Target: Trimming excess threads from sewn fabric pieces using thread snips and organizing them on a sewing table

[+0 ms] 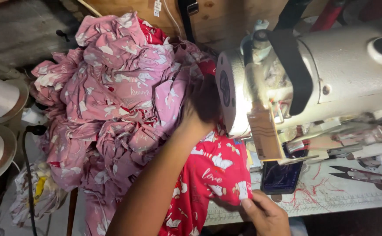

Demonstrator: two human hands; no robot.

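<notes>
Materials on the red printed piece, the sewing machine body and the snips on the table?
Red printed piece: soft woven cloth, likely cotton; it drapes and creases, matte. Sewing machine body: looks like painted cast metal, cream, smooth with a slight sheen. Snips: dark metal blades by the look; the blur leaves the finish open.

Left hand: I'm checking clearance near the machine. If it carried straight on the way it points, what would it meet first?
The left hand, blurred, points up and away over the pink printed fabric pile. It would probably meet more of that bunched fabric first, with the sewing machine head close on its right. Depth is unclear.
</notes>
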